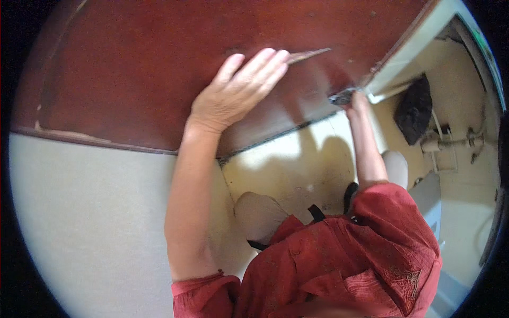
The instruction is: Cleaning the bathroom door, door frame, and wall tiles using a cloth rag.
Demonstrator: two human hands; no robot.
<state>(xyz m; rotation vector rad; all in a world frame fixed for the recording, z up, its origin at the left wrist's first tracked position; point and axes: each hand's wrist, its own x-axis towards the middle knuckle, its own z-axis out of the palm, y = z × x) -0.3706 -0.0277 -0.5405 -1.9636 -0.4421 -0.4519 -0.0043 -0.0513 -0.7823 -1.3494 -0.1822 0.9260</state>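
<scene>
A large reddish-brown door-like panel fills the upper part of the view. My left hand lies flat on it, fingers stretched out and holding nothing. Just past those fingertips, a thin pointed strip or split shows on the surface. Lower down, near the panel's right edge, my right hand is closed on a crumpled grey-and-dark cloth, which seems to touch the panel. Some of its fingers are hidden.
A pale frame runs along the panel's right side. Beyond it hang a black bag and pipe fittings. Pale wall or floor spreads at left. My bent knees are below the panel.
</scene>
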